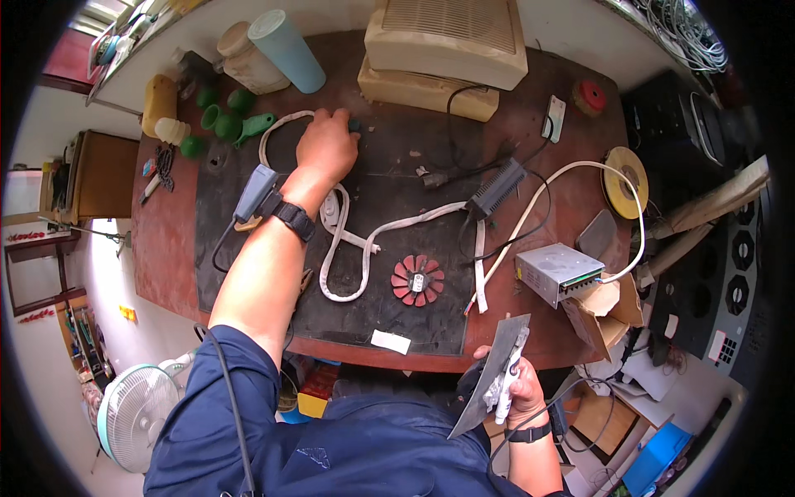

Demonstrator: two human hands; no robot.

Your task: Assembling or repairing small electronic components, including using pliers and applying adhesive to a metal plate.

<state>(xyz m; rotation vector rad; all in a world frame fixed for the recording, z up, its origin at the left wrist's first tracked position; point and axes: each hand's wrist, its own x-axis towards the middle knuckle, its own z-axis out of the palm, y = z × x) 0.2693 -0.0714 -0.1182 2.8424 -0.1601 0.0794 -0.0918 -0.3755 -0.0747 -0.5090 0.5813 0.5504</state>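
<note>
My left hand point(327, 147) reaches over the dark mat point(397, 195), fingers curled down at its far part. A small dark teal thing shows at its right edge; what the fingers hold is hidden. A white sleeved cable point(341, 291) loops beside this hand, with a pale oval piece point(330, 212) along it. Near the table's front edge, my right hand point(523, 389) grips a white tube point(511, 373) and a thin grey plate point(490, 377) together. A whitish smear or wrinkled patch shows beside the tube. A red fan wheel point(417, 280) lies flat on the mat.
A black adapter point(497, 189), metal power supply point(559, 272), cardboard box point(611, 311) and wire spool point(625, 182) lie to the right. A beige appliance point(445, 41), blue cup point(287, 51) and green pieces point(228, 126) stand at the back. A white slip point(391, 341) lies in front.
</note>
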